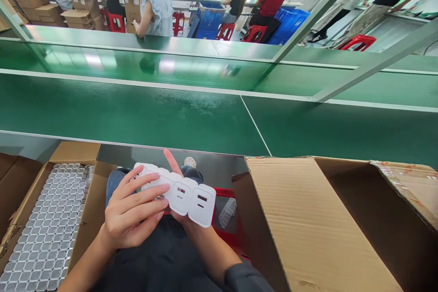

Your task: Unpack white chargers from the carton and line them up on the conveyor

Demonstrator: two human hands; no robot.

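A row of several white USB chargers (201,205), each with a wide and a narrow slot in its face, is held above my lap. My left hand (132,212) lies across the left part of the row, its fingers spread over the faces and pressing on them. From beneath, my right hand (185,219) grips the row; one finger points up behind it, while its other fingers are mostly hidden. On my left stands an open carton (91,200) filled with rows of small clear-edged square pieces (48,223). Their kind cannot be made out.
A large open carton (301,219) stands close on my right. Ahead runs a green conveyor belt (137,109) with metal frame bars above it. Below me, a red stool (229,235) has a clear plastic piece (227,213) by it. Beyond the belt are several people, cartons and blue crates (210,18).
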